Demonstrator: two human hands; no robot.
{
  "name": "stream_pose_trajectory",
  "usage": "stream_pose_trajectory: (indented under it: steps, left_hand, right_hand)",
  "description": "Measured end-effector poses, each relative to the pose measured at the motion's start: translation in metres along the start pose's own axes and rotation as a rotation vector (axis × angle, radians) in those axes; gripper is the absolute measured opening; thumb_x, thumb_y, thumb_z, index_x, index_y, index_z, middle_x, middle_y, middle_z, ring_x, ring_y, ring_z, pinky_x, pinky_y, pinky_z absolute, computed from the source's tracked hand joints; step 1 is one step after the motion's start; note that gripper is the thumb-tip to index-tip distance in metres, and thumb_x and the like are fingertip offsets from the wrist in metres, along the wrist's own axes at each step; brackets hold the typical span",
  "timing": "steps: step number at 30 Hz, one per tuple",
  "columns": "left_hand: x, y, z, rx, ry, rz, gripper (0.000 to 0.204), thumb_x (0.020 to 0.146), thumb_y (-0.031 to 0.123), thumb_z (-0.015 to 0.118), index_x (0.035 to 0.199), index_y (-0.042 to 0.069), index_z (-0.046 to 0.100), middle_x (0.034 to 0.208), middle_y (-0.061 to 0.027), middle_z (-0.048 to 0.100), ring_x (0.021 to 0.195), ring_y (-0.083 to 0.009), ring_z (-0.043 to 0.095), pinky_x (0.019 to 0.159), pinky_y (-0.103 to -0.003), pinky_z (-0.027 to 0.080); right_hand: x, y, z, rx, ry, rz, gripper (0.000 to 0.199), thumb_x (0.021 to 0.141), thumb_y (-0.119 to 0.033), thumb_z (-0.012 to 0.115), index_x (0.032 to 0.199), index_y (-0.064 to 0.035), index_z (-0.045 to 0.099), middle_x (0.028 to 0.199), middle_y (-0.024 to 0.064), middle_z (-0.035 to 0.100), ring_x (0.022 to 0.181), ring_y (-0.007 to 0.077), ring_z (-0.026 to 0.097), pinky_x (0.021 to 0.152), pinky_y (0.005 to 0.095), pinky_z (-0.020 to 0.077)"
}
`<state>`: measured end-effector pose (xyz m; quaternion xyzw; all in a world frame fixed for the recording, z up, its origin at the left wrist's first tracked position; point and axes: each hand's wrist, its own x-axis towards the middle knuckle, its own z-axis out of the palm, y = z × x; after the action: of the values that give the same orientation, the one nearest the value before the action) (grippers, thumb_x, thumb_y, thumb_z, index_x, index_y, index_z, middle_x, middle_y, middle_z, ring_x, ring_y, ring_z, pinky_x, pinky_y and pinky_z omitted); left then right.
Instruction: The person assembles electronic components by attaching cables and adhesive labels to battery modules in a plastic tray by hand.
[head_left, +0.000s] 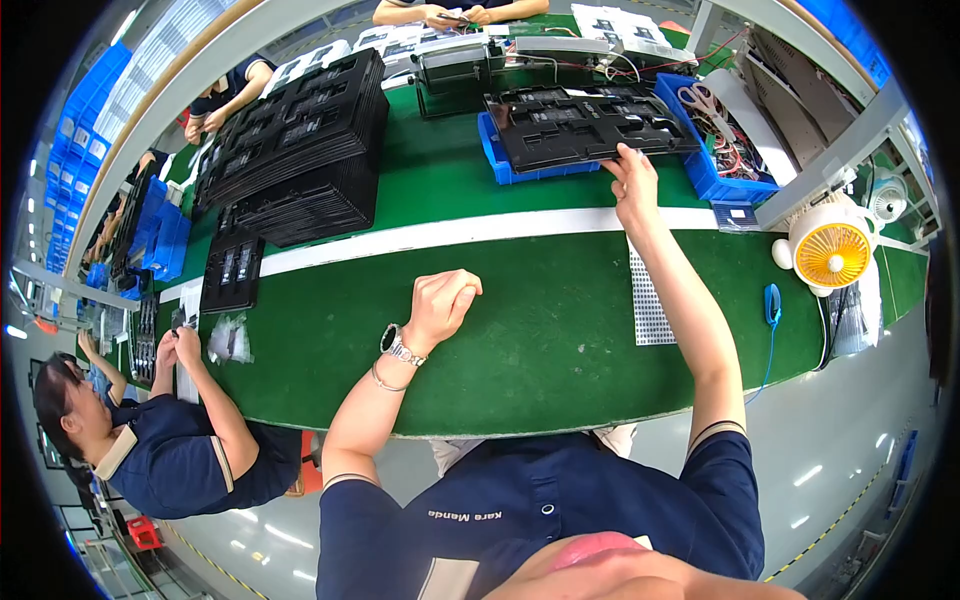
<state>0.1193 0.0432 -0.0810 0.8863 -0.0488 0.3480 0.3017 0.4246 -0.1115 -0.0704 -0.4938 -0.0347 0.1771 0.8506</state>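
Note:
My right hand reaches forward and pinches the front edge of a black plastic tray with moulded recesses. That tray lies over a blue bin, covering most of it. My left hand is closed in a fist above the near part of the green table; its curled fingers hide whatever may be inside. A sheet with rows of small labels lies beneath my right forearm.
Tall stacks of black trays stand at the left. A blue bin with scissors and wires sits at the right, near a white and yellow fan. Metal fixtures stand at the back. A co-worker sits at the left.

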Motion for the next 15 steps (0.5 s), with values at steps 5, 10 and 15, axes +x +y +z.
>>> stream_pose_trajectory:
  steps: [5, 10, 15]
  left_hand:
    - [0.006, 0.008, 0.000, -0.002, 0.108, -0.124, 0.009, 0.088, 0.009, 0.060, 0.080, 0.006, 0.062, 0.063, -0.0048, 0.059, 0.055, -0.0194, 0.058, 0.049, -0.030, 0.044]
    - [0.036, 0.038, -0.011, 0.022, 0.238, -0.184, 0.003, 0.088, 0.002, 0.060, 0.090, 0.001, 0.062, 0.083, -0.0071, 0.065, 0.067, -0.0125, 0.059, 0.059, -0.025, 0.045]
    - [0.082, 0.060, -0.013, 0.116, 0.097, -0.125, 0.011, 0.084, 0.005, 0.067, 0.094, 0.004, 0.063, 0.090, -0.0060, 0.066, 0.084, -0.0198, 0.062, 0.068, -0.030, 0.050]
  right_hand:
    - [-0.016, -0.014, -0.013, 0.118, -0.022, -0.048, 0.013, 0.088, -0.013, 0.064, 0.094, -0.0094, 0.053, 0.089, 0.0055, 0.066, 0.080, 0.0147, 0.066, 0.038, 0.0204, 0.0238]
    - [-0.067, -0.024, -0.024, 0.121, -0.104, -0.049, 0.006, 0.090, -0.008, 0.059, 0.089, -0.0099, 0.053, 0.084, -0.0002, 0.061, 0.063, 0.0053, 0.052, 0.038, 0.0185, 0.0246]
    - [-0.116, -0.023, -0.042, 0.018, -0.098, -0.085, 0.006, 0.088, -0.005, 0.058, 0.091, -0.0082, 0.054, 0.077, -0.0033, 0.053, 0.050, 0.0018, 0.039, 0.039, 0.0174, 0.0245]
